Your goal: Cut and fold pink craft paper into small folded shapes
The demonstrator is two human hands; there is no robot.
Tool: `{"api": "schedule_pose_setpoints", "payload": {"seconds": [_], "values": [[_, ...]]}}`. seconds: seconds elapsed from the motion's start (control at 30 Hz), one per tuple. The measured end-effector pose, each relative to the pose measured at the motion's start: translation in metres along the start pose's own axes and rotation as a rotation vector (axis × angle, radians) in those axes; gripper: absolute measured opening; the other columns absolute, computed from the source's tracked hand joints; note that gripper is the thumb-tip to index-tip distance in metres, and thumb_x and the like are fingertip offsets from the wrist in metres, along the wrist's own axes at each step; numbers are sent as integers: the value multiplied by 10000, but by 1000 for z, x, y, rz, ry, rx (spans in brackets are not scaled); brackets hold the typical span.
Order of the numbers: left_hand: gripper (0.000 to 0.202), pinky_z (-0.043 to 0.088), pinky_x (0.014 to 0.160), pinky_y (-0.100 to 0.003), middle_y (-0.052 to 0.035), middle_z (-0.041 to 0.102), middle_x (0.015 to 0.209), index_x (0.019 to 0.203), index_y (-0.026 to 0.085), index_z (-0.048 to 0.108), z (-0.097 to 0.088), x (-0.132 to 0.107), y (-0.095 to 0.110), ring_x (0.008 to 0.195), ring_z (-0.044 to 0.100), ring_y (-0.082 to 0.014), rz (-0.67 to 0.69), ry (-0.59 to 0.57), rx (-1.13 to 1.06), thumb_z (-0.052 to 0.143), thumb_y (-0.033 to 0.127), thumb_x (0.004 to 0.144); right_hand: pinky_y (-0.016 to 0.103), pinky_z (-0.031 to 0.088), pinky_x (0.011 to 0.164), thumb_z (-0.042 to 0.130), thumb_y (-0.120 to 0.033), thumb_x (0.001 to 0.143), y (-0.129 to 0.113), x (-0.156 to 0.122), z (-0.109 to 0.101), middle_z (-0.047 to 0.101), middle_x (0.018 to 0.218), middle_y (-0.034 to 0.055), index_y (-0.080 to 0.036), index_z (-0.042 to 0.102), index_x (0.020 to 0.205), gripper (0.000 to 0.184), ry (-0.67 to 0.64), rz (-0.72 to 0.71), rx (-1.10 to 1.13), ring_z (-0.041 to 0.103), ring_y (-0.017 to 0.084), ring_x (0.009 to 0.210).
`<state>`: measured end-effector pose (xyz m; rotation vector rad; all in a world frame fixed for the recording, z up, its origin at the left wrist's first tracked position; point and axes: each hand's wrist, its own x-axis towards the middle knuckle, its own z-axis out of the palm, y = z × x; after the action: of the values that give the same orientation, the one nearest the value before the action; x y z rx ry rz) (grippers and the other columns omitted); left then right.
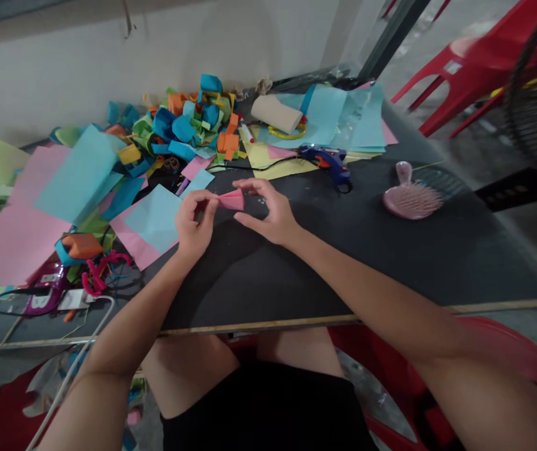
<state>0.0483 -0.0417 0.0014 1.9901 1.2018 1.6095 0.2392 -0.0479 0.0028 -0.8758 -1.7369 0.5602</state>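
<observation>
Between my hands, above the dark table (259, 275), is a small folded piece of pink paper (231, 200). My left hand (196, 220) pinches its left end between thumb and fingertips. My right hand (268, 213) is at the paper's right end with thumb and fingers spread apart; the fingertips are close to it, and I see no grip there. Left of my left hand lies a light blue sheet (156, 216) on top of a pink sheet (144, 255).
Folded paper pieces (184, 125) in several colours are heaped at the back. A blue glue gun (327, 160), a cardboard roll (275, 114) and a pink hairbrush (412, 197) lie to the right. Pink pliers (102, 272) and a purple device (47, 288) with cords sit front left.
</observation>
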Motion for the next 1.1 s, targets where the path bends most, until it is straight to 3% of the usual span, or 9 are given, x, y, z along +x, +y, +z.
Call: {"api": "schedule_pose_setpoints", "payload": {"seconds": [0.13, 0.23, 0.37, 0.53, 0.83, 1.1], "values": [[256, 525, 745, -300, -72, 676, 1010, 1007, 214, 631, -3, 2, 4, 929, 642, -166, 83, -85, 69, 552, 445, 927, 394, 507, 822, 560, -402, 908, -2, 0, 3, 736, 872, 43, -257, 698, 880, 202, 76, 31, -123, 667, 216, 844], [301, 516, 860, -359, -75, 685, 1115, 1091, 230, 657, -7, 5, 4, 1065, 624, -206, 248, -161, 246, 627, 443, 882, 423, 482, 836, 590, -352, 897, 1, -1, 0, 750, 878, 32, -276, 732, 842, 170, 73, -80, -259, 655, 226, 849], [122, 522, 776, -329, -12, 743, 842, 949, 256, 724, -6, 3, 4, 808, 674, -154, 366, -144, 267, 630, 316, 899, 443, 450, 860, 604, -314, 873, 0, -2, -1, 749, 886, 21, -290, 735, 871, 133, 33, -126, -339, 642, 230, 860], [136, 527, 676, -305, -17, 747, 738, 876, 227, 739, -3, -2, 9, 689, 684, -144, 353, -136, 237, 611, 263, 904, 406, 461, 839, 598, -258, 793, -13, 0, 0, 691, 750, 12, -255, 666, 846, 86, 72, -141, -262, 622, 212, 797], [112, 540, 706, -267, -16, 755, 754, 841, 194, 711, 1, -5, 18, 718, 694, -126, 468, -152, 166, 611, 161, 879, 377, 389, 836, 538, -196, 733, -17, 1, 1, 610, 709, 2, -229, 498, 694, 65, 30, -249, -408, 579, 203, 811], [119, 554, 713, -271, -8, 764, 786, 860, 218, 734, -2, -6, 22, 736, 694, -123, 368, -155, 112, 625, 177, 884, 362, 352, 801, 483, -188, 749, -18, 0, 1, 520, 682, -1, -229, 420, 719, 81, -74, -191, -372, 507, 186, 739]]}}
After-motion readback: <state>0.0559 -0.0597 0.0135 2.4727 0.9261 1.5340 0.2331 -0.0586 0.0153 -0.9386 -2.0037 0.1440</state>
